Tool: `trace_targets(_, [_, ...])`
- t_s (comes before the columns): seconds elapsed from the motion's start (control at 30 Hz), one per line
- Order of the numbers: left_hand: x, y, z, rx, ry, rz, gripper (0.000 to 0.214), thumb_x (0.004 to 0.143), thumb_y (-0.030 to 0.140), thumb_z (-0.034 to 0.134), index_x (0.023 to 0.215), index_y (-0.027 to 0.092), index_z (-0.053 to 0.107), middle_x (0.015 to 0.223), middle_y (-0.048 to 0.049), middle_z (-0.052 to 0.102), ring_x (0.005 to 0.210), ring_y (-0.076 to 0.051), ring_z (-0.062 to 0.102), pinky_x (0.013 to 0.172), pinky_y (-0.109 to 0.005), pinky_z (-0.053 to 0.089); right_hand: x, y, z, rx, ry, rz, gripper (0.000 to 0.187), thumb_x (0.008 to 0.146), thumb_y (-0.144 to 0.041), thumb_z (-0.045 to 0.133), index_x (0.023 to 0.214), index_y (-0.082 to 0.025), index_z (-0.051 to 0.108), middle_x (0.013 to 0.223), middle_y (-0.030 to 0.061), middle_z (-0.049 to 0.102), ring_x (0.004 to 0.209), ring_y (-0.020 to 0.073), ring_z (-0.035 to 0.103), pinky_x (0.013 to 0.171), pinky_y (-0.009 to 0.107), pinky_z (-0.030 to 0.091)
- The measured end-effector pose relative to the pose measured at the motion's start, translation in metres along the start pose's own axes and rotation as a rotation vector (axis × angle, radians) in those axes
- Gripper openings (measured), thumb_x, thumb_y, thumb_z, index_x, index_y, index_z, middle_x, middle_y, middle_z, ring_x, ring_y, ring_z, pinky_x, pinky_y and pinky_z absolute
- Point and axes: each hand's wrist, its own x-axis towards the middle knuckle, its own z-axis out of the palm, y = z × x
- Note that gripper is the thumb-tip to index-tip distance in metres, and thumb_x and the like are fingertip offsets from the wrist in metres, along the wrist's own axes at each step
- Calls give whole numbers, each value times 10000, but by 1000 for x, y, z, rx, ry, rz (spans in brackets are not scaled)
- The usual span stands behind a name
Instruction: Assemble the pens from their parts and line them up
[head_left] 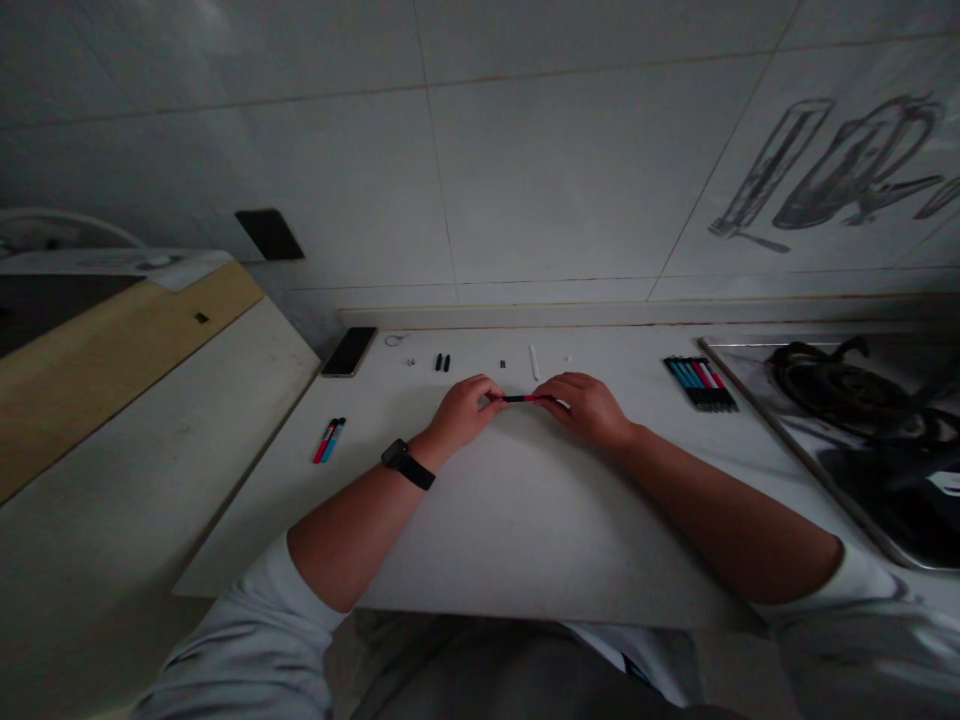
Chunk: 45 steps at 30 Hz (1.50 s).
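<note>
Both hands meet over the white counter point(517, 540), pinching a thin black and red pen point(519, 398) that lies level between them. My left hand point(466, 405) grips its black end with thumb and fingertips. At the red part, my right hand point(589, 405) is closed, its fingers covering that end. Just behind the hands sit two short black pieces point(442, 362), a tiny dark piece point(502, 364), a thin white stick point(534, 362) and a tiny white bit point(568, 358). A small shiny piece point(410, 362) is farther left.
Several black, blue and red pens point(701, 384) lie side by side near the gas stove point(847, 400) at right. A red and a blue pen piece point(328, 440) lie at left. Behind them are a phone point(349, 352) and a thin ring point(394, 340). A tiled wall point(540, 180) borders the back.
</note>
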Motion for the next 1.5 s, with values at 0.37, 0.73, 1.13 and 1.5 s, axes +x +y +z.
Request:
trace_targets(0.37, [1,0,1,11,-130,-27,209,1004,275,589,875,196,734,893,-40,715,885,-189,659,850,-339,519,0,0,1,-6,-2,-8,237,1038,-324,555,1067,-211,762,972,90,784,859,217,719,808,355,540])
trace_targets(0.73, [-1,0,2,-43,-139,-54,271,1036,258,529,881,190,740,895,-38,726,872,-176,670,834,-321,511,-1,-1,-1,-11,23,-14,239,1046,-338,553,1039,-204,750,966,83,789,847,217,726,802,355,542])
trace_targets(1.13, [2,4,-2,140,10,54,92,949,283,723,922,210,773,910,-40,753,878,-196,672,835,-344,516,3,-4,-5,202,-72,217,219,999,-346,584,1031,-226,765,916,35,781,747,169,695,718,283,492])
trace_targets(1.5, [0,0,0,129,-6,54,114,940,316,740,955,208,770,915,-37,747,875,-188,675,827,-333,519,4,2,5,326,-98,346,180,935,-322,618,975,-216,758,872,44,748,752,178,654,724,301,484])
